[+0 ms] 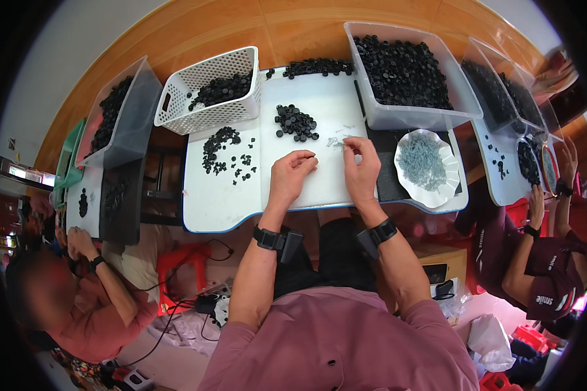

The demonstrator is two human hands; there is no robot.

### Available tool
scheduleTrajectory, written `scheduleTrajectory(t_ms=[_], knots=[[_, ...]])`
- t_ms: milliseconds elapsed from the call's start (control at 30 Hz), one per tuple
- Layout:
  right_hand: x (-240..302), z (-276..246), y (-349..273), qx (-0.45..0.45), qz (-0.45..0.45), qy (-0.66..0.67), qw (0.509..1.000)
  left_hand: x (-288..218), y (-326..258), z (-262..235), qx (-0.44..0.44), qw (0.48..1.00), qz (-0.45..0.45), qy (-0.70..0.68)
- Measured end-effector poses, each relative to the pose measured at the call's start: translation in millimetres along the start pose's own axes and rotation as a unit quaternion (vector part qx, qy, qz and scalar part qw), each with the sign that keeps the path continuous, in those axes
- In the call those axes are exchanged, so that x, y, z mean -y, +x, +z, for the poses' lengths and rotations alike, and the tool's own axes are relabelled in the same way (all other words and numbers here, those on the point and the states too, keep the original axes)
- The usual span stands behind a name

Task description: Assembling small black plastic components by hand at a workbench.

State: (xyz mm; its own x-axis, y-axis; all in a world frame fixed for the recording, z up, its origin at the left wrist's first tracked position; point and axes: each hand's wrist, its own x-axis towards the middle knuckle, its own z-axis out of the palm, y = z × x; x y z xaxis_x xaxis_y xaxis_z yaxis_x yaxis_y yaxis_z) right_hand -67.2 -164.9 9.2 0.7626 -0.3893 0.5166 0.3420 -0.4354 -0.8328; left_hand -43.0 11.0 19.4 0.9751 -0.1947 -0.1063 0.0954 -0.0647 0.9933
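My left hand (291, 174) is over the white tabletop (238, 202), its fingertips pinched together. Whatever it may hold is too small to make out. Across from it, my right hand (362, 167) has thumb and fingertips closed beside a few thin grey pins (336, 141) lying loose on the white surface. I cannot tell whether a pin is between those fingers. Beyond my hands sits a small heap of round black caps (296, 124). Left of it, smaller black parts (220, 148) are scattered in loose groups.
A white perforated basket (209, 117) and a clear plastic bin (417, 117) of black parts stand at the table's far side. On a dark mat (390, 176) at right rests a scalloped white dish (430, 195) of grey pins. Co-workers sit on both sides.
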Motion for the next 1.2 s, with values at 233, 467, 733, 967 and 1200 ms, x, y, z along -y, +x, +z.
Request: scheduleTrajectory(t_ms=[233, 467, 733, 967, 1200], knots=[[-4.3, -12.7, 3.9, -0.067, 0.071, 0.037, 0.995, 0.7, 0.9, -2.7, 0.002, 1.000, 0.010, 0.004], [1.8, -50.2, 14.3, 0.084, 0.033, -0.128, 0.988, 4.7, 0.5, -2.3, -0.027, 0.999, 0.020, -0.032], [1.6, -35.0, 10.9, 0.163, 0.003, -0.262, 0.951, 11.4, -3.9, 3.8, -0.035, 0.998, 0.055, 0.016], [-6.7, -29.4, 12.7, 0.184, -0.025, -0.229, 0.956, 13.1, -5.1, 3.3, -0.045, 0.997, 0.068, 0.013], [-2.4, -27.6, 15.8, 0.156, -0.001, -0.184, 0.971, 12.7, -8.2, 5.8, -0.051, 0.995, 0.072, 0.035]])
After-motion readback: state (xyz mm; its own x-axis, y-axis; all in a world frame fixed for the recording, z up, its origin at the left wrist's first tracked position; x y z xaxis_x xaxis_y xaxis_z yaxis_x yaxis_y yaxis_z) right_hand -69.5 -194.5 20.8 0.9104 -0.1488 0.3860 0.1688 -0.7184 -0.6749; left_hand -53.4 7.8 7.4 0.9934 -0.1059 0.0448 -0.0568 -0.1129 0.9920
